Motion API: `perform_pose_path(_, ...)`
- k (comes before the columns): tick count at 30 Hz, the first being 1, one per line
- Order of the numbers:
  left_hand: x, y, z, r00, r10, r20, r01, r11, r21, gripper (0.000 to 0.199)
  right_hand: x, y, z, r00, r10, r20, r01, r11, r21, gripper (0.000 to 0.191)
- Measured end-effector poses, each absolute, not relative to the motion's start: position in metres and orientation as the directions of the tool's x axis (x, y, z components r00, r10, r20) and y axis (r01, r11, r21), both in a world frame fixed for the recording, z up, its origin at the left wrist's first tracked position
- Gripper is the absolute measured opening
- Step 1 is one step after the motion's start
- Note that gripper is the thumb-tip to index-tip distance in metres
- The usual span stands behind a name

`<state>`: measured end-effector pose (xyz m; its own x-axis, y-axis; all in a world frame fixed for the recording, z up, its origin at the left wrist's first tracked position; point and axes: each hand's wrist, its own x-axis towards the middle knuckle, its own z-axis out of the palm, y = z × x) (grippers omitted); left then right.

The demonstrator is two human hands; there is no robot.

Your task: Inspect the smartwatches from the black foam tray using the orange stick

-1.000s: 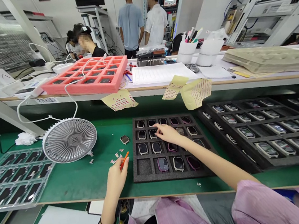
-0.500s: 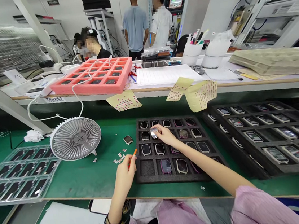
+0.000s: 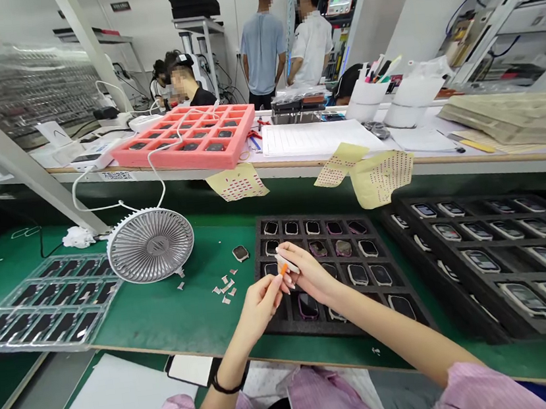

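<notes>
Over a black foam tray [image 3: 280,323] of watch cases, my two hands meet. My left hand [image 3: 264,298] pinches a small orange tool [image 3: 284,269], whose tip touches the watch case in my other hand. My right hand [image 3: 308,270] holds that silvery watch case [image 3: 288,260] by its edges, partly hidden by the fingers. A single dark-faced watch [image 3: 240,253] lies on the green mat left of the tray. Several small pale pieces [image 3: 224,290] are scattered on the mat nearby.
A grey fan [image 3: 151,244] stands left, beside a clear tray of black parts [image 3: 41,306]. More foam trays [image 3: 465,274] with watches are stacked right. A pink foam tray [image 3: 240,143] and papers [image 3: 314,137] lie on the shelf above. People are in the background.
My left hand has moved right and up with the orange tool, to the watch case in my right hand. The right hand has tilted the case. The whole view has shifted slightly.
</notes>
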<state>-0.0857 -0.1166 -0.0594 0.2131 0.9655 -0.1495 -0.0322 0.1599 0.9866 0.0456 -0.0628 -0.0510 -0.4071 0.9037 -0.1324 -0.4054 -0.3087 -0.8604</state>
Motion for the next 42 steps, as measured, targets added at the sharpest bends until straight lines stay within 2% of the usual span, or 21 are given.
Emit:
perform_pose_path(15,-0.089,-0.117,-0.064,0.212,0.973,-0.087,-0.023,0.094,0.995,0.051,0.046,-0.067,-0.045,-0.424,0.894,-0.147,-0.462,-0.353,-0.813,0.036)
perform_pose_path(23,-0.093,-0.115,-0.061,0.213,0.973,-0.086,0.037,0.08,0.996,0.052,0.045,-0.067,-0.047,-0.368,0.928,-0.064,-0.421,-0.228,-0.878,0.036)
perform_pose_path(28,-0.091,-0.116,-0.059,0.226,0.971,-0.072,-0.005,0.076,0.997,0.054,0.041,-0.069,-0.05,-0.521,0.841,-0.147,-0.521,-0.45,-0.725,0.039)
perform_pose_path(33,-0.088,-0.119,-0.061,0.206,0.975,-0.079,-0.038,0.088,0.995,0.057,0.037,-0.07,-0.053,-0.535,0.827,-0.172,-0.572,-0.504,-0.647,0.039)
perform_pose_path(37,-0.09,-0.116,-0.066,0.138,0.985,-0.101,-0.045,0.108,0.993,0.058,0.038,-0.071,-0.053,-0.486,0.851,-0.199,-0.555,-0.476,-0.682,0.04)
perform_pose_path(42,-0.086,-0.114,-0.069,0.01,0.998,-0.066,-0.087,0.067,0.994,0.057,0.039,-0.079,-0.051,-0.371,0.904,-0.212,-0.43,-0.369,-0.824,0.041)
